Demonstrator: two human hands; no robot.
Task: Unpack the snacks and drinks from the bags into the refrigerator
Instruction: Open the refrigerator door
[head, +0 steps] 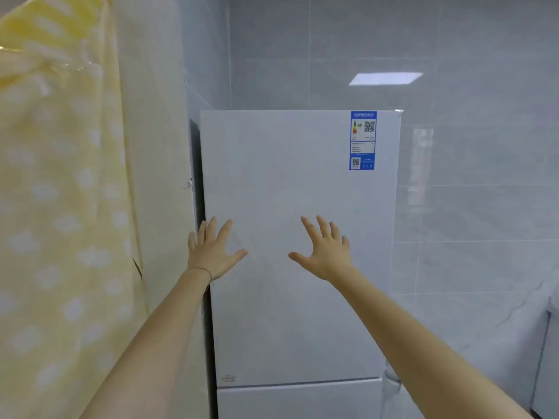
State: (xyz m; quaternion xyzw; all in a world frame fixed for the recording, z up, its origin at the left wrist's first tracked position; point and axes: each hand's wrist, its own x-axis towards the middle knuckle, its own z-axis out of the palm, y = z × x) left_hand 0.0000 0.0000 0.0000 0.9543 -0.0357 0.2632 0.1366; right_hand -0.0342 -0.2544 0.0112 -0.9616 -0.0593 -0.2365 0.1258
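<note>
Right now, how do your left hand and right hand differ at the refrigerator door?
The left hand is at the left edge of the upper refrigerator door; the right hand is over its middle. The left wrist wears a thin bracelet; the right wrist is bare. Both hands are open, fingers spread, holding nothing.

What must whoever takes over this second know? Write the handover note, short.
Hands: the left grip is open, fingers spread, at the left edge of the upper door of the refrigerator; the right grip is open before the door's middle. Whether they touch it is unclear. Both hold nothing.
Things: the door is shut; no bags, snacks or drinks in view.
Done: nothing visible.
Left: open the door, fetch the bags, load everything.
</note>
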